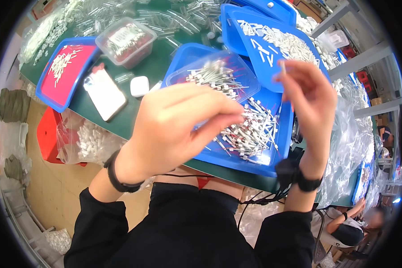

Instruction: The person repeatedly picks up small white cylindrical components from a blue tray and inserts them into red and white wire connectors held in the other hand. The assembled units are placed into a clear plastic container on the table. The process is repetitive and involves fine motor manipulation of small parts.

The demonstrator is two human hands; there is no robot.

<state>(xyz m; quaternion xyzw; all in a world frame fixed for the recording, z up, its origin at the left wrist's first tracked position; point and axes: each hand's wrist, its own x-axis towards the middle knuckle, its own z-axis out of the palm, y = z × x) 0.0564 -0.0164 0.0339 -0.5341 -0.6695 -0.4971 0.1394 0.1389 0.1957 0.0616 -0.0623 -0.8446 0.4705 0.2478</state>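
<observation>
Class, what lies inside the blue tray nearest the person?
The blue tray holds a pile of thin, white-ended pieces; a clear container of similar pieces sits over its far part. The left hand hides what lies in part of the left side.

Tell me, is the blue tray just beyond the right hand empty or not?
Not empty: many short white pieces lie loose on the blue tray, with some bare blue showing.
</observation>
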